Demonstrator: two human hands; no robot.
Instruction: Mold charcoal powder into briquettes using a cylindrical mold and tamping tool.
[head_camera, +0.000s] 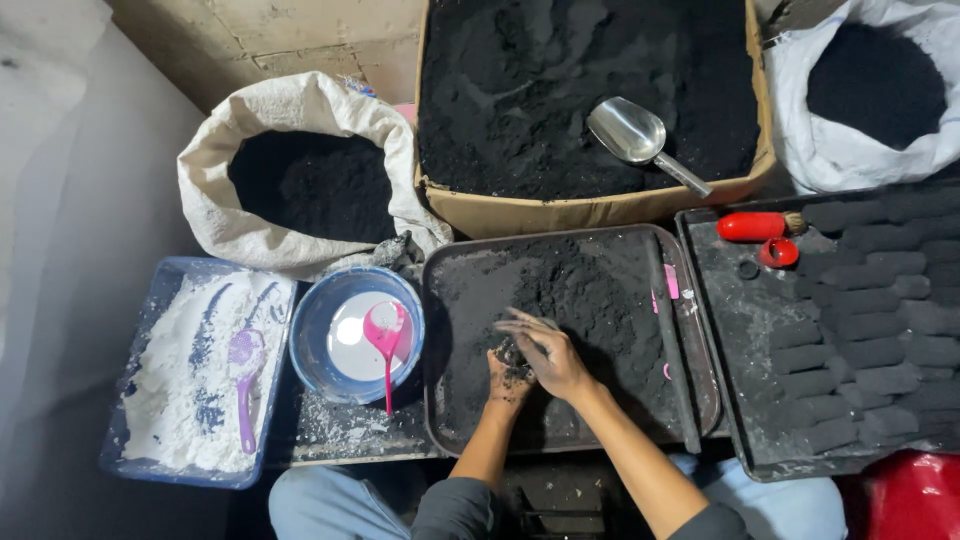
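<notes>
A crumbly black powder clump lies on the dark tray.

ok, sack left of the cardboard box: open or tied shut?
Open. The white sack has its mouth rolled back, black powder exposed inside.

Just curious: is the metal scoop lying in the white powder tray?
No, the metal scoop lies on black powder in the cardboard box.

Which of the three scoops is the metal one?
The metal scoop lying in the cardboard box of black powder; the other two are plastic, pink and purple.
</notes>
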